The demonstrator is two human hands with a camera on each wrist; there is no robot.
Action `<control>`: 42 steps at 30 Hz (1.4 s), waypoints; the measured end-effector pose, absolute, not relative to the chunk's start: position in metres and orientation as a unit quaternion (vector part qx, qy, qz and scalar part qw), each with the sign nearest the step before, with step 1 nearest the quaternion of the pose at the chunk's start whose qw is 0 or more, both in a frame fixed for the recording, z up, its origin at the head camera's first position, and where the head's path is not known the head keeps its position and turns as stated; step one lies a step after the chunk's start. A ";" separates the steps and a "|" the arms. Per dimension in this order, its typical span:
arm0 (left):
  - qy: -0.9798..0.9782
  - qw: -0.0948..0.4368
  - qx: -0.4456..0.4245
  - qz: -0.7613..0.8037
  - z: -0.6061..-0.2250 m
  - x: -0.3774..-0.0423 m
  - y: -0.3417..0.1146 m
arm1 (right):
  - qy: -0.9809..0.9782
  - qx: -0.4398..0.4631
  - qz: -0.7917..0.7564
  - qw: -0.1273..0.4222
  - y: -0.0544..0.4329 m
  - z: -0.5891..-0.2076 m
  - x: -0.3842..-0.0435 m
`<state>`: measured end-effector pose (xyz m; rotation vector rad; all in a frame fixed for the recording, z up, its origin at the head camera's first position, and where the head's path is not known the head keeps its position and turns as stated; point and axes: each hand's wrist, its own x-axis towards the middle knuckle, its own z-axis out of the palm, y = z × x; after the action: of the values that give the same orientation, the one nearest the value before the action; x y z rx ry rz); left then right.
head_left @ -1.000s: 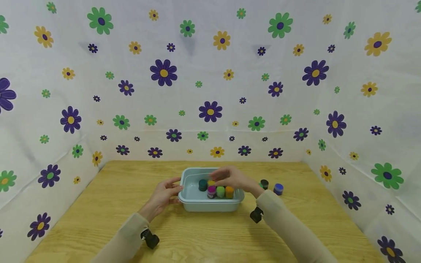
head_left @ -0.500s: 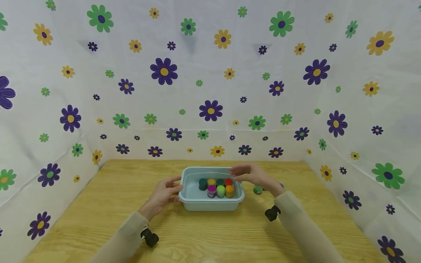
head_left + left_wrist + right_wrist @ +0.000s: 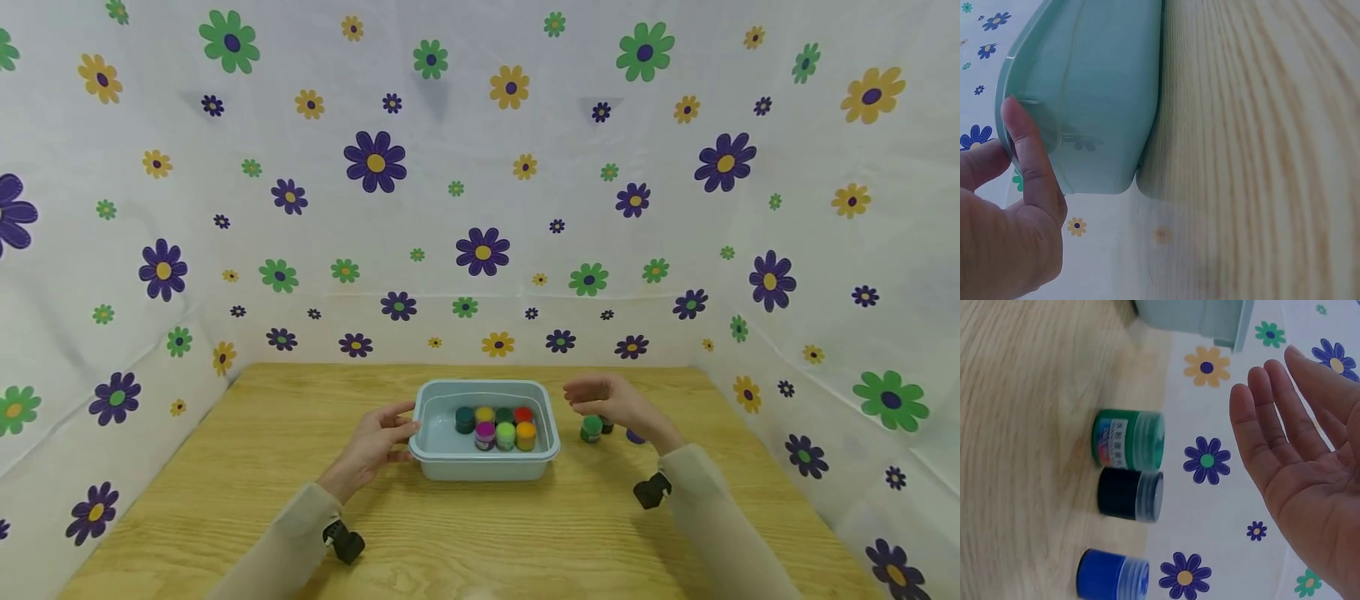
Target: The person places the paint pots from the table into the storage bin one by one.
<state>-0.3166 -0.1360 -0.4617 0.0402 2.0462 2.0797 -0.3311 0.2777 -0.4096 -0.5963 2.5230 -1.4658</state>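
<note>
A light blue plastic basin stands mid-table. My left hand grips its left rim, thumb and fingers on either side of the edge, as the left wrist view shows closely. Inside the basin are several small paint jars, among them a magenta jar, a red jar and an orange jar. My right hand hovers right of the basin with nothing in it, fingers extended. Below it stand a green paint jar, a black paint jar and a blue paint jar.
The wooden table reaches back to a white sheet printed with flowers, which also rises along both sides. A small black camera is strapped to each wrist.
My right hand has moved right, from over the basin to above the loose jars. The red and dark green jars in the basin came into sight. My left hand keeps its place.
</note>
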 end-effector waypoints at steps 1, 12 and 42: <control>0.697 0.112 0.013 0.709 -0.462 -0.317 -0.136 | 0.844 -0.200 -0.490 0.083 0.280 -0.411 -0.331; 0.695 0.111 0.007 0.710 -0.464 -0.320 -0.137 | 0.872 -0.188 -0.444 0.083 0.295 -0.419 -0.331; 0.698 0.111 0.006 0.708 -0.463 -0.318 -0.136 | 0.893 -0.156 -0.403 0.124 0.296 -0.436 -0.334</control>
<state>-0.3178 -0.1364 -0.4631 0.0176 2.0493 2.0793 -0.3343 0.2960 -0.4364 -0.4561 2.6041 -1.1738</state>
